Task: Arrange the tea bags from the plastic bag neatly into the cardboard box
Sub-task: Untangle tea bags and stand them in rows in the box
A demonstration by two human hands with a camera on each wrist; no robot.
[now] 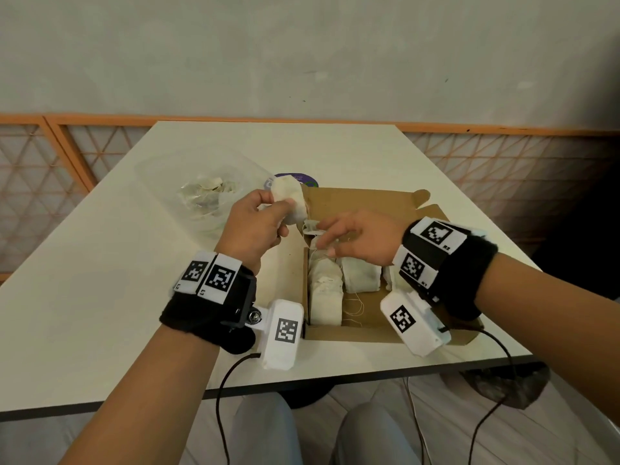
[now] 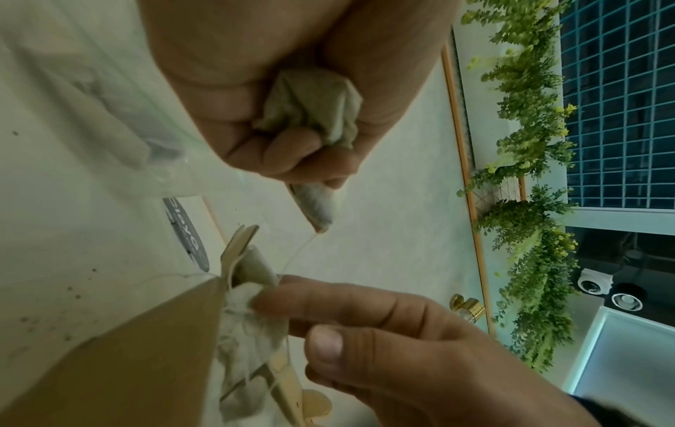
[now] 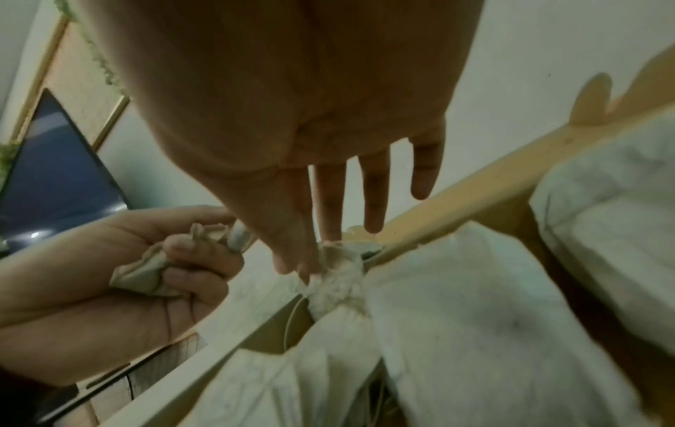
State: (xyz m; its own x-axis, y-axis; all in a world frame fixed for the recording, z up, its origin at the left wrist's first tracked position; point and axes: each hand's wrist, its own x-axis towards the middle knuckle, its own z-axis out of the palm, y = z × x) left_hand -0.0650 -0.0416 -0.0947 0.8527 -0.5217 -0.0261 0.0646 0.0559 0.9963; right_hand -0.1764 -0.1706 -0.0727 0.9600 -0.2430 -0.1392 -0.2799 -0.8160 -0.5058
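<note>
tea bags (image 1: 327,290) lined in cardboard box (image 1: 355,332) on desk (image 1: 100,280) | left hand (image 1: 256,226) clenches crumpled tea bag (image 1: 288,196) beside plastic bag (image 1: 204,196) | right hand (image 1: 357,234) fingers straight, touching a bag in box

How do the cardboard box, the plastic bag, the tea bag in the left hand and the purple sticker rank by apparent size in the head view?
1. cardboard box
2. plastic bag, though it lies farther off
3. tea bag held in the left hand
4. purple sticker, partly hidden
</note>
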